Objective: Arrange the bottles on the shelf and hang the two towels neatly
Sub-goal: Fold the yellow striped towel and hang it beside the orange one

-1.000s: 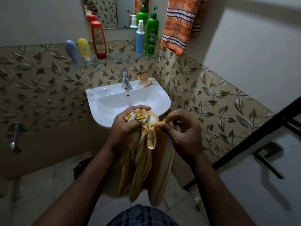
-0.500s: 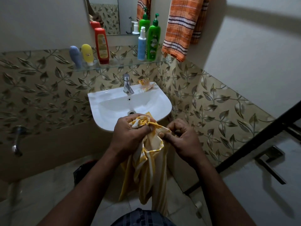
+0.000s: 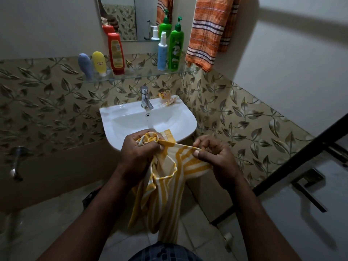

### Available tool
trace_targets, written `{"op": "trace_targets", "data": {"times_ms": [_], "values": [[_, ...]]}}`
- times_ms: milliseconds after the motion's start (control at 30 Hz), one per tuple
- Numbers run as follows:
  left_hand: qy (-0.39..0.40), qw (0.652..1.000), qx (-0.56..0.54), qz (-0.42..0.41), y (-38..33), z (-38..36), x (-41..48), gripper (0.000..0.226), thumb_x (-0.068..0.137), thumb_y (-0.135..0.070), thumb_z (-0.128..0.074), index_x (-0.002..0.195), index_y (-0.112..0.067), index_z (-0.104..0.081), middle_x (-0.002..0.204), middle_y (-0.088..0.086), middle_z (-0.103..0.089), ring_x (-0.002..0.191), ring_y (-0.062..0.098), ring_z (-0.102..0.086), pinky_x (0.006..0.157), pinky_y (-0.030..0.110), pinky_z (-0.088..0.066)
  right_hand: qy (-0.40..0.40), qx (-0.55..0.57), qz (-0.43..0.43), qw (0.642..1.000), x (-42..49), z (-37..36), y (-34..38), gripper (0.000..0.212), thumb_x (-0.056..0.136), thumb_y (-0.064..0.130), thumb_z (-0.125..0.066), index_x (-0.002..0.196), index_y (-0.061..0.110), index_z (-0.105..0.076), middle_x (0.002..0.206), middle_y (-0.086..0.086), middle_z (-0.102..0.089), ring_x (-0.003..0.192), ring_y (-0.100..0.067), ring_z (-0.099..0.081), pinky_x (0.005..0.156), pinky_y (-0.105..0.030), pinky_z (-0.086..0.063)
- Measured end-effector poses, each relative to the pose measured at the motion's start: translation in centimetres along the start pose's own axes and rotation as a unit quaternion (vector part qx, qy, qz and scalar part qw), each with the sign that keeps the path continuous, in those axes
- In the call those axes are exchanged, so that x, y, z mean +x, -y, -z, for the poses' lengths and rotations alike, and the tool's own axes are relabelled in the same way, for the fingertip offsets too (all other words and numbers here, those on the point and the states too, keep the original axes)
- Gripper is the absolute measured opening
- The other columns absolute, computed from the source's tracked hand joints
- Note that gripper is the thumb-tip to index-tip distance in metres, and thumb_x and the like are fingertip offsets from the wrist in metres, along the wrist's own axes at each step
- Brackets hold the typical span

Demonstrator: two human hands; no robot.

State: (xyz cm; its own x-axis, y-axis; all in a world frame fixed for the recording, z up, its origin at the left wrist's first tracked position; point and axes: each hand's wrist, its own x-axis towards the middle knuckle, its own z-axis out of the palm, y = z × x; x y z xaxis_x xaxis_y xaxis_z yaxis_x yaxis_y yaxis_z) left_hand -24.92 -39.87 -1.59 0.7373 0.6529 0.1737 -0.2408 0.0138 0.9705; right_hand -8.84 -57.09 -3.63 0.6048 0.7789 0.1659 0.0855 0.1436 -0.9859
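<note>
A yellow-and-white striped towel [image 3: 165,187] hangs in front of me below the sink. My left hand [image 3: 138,153] grips a bunched part of its top edge. My right hand [image 3: 216,157] pinches the same edge further right, so a short span is stretched between them. An orange striped towel [image 3: 205,32] hangs at the upper right. On the glass shelf [image 3: 139,77] stand a blue-grey tube [image 3: 85,65], a yellow tube [image 3: 98,63], a red bottle [image 3: 115,53], a light blue pump bottle [image 3: 162,51] and a green pump bottle [image 3: 176,46].
A white sink [image 3: 180,119] with a chrome tap [image 3: 145,98] is mounted under the shelf, with an orange wrapper [image 3: 167,99] on its back rim. A mirror [image 3: 131,17] is above. A door with a handle [image 3: 308,185] stands at the right. A wall tap [image 3: 16,164] is at the left.
My right hand has slid to the right along the towel's edge, away from the left hand, spreading the cloth. The view has tilted slightly upward.
</note>
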Motion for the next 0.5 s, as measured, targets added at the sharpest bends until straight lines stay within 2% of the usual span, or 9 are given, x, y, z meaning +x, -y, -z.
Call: {"op": "trace_targets", "data": {"times_ms": [33, 100, 167, 233, 367, 433, 500], "values": [[-0.002, 1.0, -0.01, 0.003, -0.1, 0.0, 0.1, 0.014, 0.069, -0.005, -0.063, 0.069, -0.013, -0.074, 0.064, -0.001, -0.065, 0.06, 0.01, -0.062, 0.055, 0.021, -0.051, 0.02, 0.027, -0.005, 0.999, 0.0, -0.1, 0.0, 0.02, 0.073, 0.022, -0.078, 0.068, 0.019, -0.059, 0.098, -0.008, -0.068, 0.086, -0.017, -0.065, 0.07, -0.028, -0.052], [-0.005, 0.999, -0.036, 0.012, -0.2, 0.1, 0.3, 0.012, 0.069, -0.004, -0.06, 0.072, -0.007, -0.07, 0.061, -0.001, -0.061, 0.056, 0.009, -0.058, 0.052, 0.019, -0.048, 0.045, 0.053, -0.024, 0.997, 0.0, -0.3, 0.0, 0.019, 0.077, 0.018, -0.078, 0.073, 0.021, -0.059, 0.092, -0.009, -0.067, 0.081, -0.017, -0.063, 0.067, -0.028, -0.052], [0.003, 0.997, -0.079, 0.022, -0.5, 0.4, 0.4, 0.013, 0.069, -0.003, -0.057, 0.07, -0.009, -0.069, 0.059, 0.0, -0.055, 0.052, 0.01, -0.053, 0.049, 0.02, -0.046, 0.035, 0.028, -0.032, 0.999, -0.1, -0.2, 0.0, 0.021, 0.081, 0.012, -0.08, 0.083, 0.014, -0.059, 0.083, -0.003, -0.065, 0.075, -0.014, -0.061, 0.064, -0.026, -0.052], [0.009, 0.993, -0.116, 0.024, -1.0, 1.1, 0.5, 0.011, 0.064, -0.007, -0.061, 0.067, -0.013, -0.069, 0.06, 0.001, -0.049, 0.051, 0.01, -0.048, 0.047, 0.019, -0.042, 0.011, -0.001, -0.04, 0.999, -0.1, 0.0, -0.2, 0.022, 0.085, 0.012, -0.083, 0.094, 0.007, -0.063, 0.085, -0.002, -0.068, 0.079, -0.016, -0.065, 0.067, -0.028, -0.056], [0.024, 0.991, -0.133, 0.012, -1.4, 2.2, 0.7, 0.009, 0.056, -0.02, -0.064, 0.064, -0.019, -0.069, 0.063, 0.001, -0.048, 0.053, 0.009, -0.046, 0.047, 0.018, -0.04, -0.036, -0.014, -0.06, 0.997, 0.0, 1.0, -0.8, 0.021, 0.087, 0.011, -0.078, 0.103, -0.001, -0.071, 0.095, -0.014, -0.075, 0.086, -0.024, -0.072, 0.075, -0.035, -0.062], [0.033, 0.988, -0.15, 0.013, -1.2, 2.5, 0.8, 0.008, 0.06, -0.017, -0.062, 0.065, -0.018, -0.068, 0.064, 0.0, -0.05, 0.054, 0.009, -0.045, 0.047, 0.019, -0.039, -0.037, -0.035, -0.077, 0.996, 0.2, 1.2, -1.2, 0.017, 0.09, 0.005, -0.076, 0.104, -0.004, -0.072, 0.1, -0.022, -0.076, 0.089, -0.028, -0.073, 0.079, -0.041, -0.063], [0.035, 0.984, -0.177, 0.011, -0.8, 2.8, 0.8, 0.011, 0.065, -0.012, -0.057, 0.067, -0.017, -0.067, 0.067, 0.0, -0.051, 0.057, 0.009, -0.046, 0.049, 0.02, -0.039, -0.04, -0.078, -0.088, 0.992, 0.4, 1.3, -1.5, 0.01, 0.093, 0.003, -0.075, 0.102, 0.0, -0.074, 0.1, -0.023, -0.076, 0.088, -0.027, -0.074, 0.081, -0.044, -0.062]]}}
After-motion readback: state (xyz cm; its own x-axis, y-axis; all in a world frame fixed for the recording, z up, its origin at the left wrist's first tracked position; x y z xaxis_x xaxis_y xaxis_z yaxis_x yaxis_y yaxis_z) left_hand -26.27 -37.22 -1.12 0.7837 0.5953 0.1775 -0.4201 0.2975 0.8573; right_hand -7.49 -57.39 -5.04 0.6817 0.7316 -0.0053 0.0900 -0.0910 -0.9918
